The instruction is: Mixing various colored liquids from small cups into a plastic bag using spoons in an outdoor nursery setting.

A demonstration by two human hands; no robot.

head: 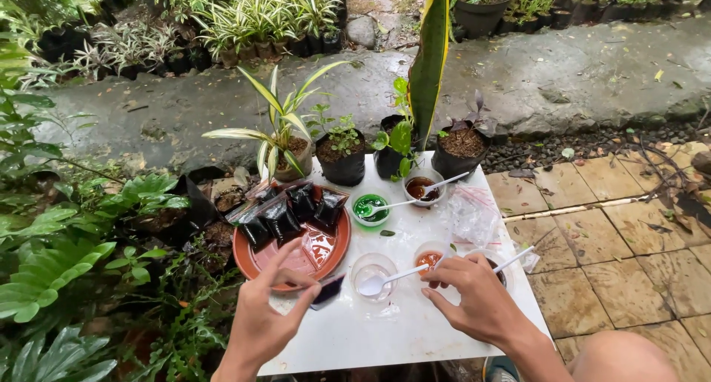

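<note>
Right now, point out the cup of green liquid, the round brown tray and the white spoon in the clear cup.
cup of green liquid point(370, 206), head view, liquid surface
round brown tray point(326, 254), head view, bare wet base
white spoon point(374, 283), head view, bowl

Head-camera view of the person's own body. Two bare forearms enter from the lower edge of the frame, each ending in an ungloved hand: the left hand point(268, 308) and the right hand point(474, 297). No sleeve, cuff, watch, ring or bracelet shows on either arm as far as the frame reaches. The fingernails are short and unpainted. At the lower right corner a bare, rounded knee point(626, 356) is visible, uncovered by any garment within the frame. Beside it, at the bottom edge, a small blue-and-light shape point(503, 369) may be footwear, though too little of it shows to be certain.
</note>
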